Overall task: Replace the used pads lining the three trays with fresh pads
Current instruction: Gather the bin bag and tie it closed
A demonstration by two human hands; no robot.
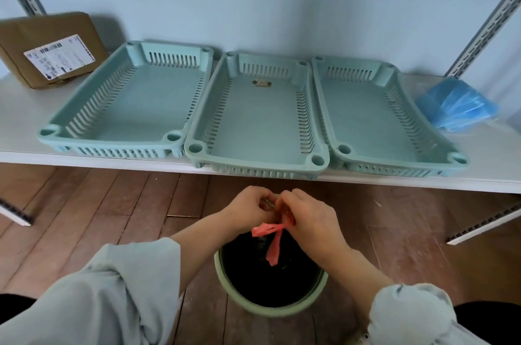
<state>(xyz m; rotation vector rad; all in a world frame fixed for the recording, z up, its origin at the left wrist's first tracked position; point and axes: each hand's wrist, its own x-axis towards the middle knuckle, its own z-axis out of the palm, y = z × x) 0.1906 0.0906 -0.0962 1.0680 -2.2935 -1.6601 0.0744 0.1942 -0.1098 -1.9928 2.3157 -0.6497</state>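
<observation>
Three pale green slotted plastic trays sit side by side on a white shelf [17,116]: the left tray [53,134], the middle tray [255,160] and the right tray [394,158], the middle one touching its neighbours at the rims. All three show bare bottoms; the middle tray has a small label near its far end. A stack of folded blue pads [456,106] lies on the shelf just to the right of the right tray. At the far left of the shelf a brown cardboard box [53,46] with a white shipping label leans back against the wall. Below the shelf edge, over the wooden floor, both hands meet above a round green bin [282,309] lined in black. The left hand [248,210] and the right hand [307,215] each have fingers curled, pinching a thin pink-red plastic strip [272,237], whose loose ends hang down over the bin's opening.
</observation>
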